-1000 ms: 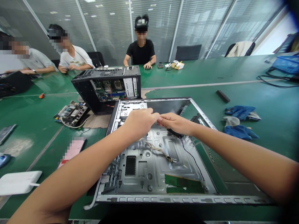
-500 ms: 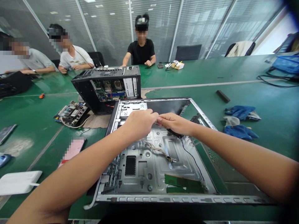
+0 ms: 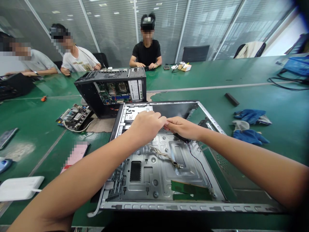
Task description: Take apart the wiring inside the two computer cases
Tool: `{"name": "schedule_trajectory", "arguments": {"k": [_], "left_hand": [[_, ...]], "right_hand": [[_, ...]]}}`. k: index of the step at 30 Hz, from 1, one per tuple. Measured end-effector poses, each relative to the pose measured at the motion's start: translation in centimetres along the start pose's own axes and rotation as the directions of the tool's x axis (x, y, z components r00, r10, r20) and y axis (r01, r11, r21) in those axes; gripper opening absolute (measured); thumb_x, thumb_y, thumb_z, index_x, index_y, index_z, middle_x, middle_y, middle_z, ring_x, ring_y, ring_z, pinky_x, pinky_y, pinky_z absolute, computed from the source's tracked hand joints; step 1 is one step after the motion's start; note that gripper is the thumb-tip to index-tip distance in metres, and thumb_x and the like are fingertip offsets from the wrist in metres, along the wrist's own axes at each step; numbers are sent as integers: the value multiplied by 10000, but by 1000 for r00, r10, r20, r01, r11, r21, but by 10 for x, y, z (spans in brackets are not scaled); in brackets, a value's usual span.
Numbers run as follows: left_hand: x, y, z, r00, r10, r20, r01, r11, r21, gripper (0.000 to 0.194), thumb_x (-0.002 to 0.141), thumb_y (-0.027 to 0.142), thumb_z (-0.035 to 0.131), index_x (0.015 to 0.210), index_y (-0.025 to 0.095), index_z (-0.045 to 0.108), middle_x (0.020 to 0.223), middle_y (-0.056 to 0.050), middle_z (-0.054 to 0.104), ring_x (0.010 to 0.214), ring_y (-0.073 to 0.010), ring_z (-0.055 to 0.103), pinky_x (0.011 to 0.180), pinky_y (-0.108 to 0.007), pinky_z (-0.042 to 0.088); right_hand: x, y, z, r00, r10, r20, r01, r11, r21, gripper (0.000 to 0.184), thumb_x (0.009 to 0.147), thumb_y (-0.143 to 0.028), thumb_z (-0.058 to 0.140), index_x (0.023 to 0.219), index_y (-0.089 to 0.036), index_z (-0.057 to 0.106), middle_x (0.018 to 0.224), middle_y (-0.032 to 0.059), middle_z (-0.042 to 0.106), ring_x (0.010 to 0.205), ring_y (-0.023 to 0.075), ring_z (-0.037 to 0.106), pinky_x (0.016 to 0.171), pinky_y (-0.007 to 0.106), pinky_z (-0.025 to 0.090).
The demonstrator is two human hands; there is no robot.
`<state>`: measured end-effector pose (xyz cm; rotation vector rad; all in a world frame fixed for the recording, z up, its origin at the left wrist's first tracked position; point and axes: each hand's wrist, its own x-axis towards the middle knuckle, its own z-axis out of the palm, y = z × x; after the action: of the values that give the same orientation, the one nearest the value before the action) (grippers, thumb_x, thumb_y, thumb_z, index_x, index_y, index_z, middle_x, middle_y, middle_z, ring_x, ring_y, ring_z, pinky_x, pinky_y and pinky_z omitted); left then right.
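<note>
An open computer case (image 3: 161,206) lies on its side in front of me, its bare metal inside facing up. Over its far half my left hand (image 3: 148,126) is closed, fingertips meeting those of my right hand (image 3: 180,126), which is pinched shut too. Whatever sits between the fingers is too hidden to name. Below my right hand is a dark part with a thin black cable (image 3: 199,162) running down the case. A twisted bundle of beige wires (image 3: 165,155) lies on the metal floor. Two green memory sticks (image 3: 190,187) rest near the front edge.
Behind stands another computer case (image 3: 88,96) with a motherboard inside. To its left is a loose circuit board assembly (image 3: 76,116). Blue gloves (image 3: 251,137) and a dark block (image 3: 232,99) lie on the right. A pink phone (image 3: 76,154) and white charger (image 3: 21,188) are at left. Several people sit opposite.
My hands stay pinched together over the case with hardly any movement. The view shifts slightly. Across the table, the person in black has brought both hands together around a dark object.
</note>
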<state>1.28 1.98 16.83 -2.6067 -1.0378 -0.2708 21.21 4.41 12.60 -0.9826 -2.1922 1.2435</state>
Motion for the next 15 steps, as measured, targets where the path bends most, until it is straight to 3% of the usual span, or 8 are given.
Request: {"name": "schedule_trajectory", "arguments": {"k": [15], "left_hand": [[3, 5, -10, 977, -75, 198, 83, 996, -35, 227, 912, 99, 455, 955, 148, 673, 832, -85, 688, 741, -183, 620, 595, -297, 331]], "right_hand": [[-1, -6, 3, 1000, -12, -27, 12, 1000, 1, 406, 976, -535, 426, 742, -206, 477, 611, -55, 335, 565, 113, 286, 553, 281, 256]]}}
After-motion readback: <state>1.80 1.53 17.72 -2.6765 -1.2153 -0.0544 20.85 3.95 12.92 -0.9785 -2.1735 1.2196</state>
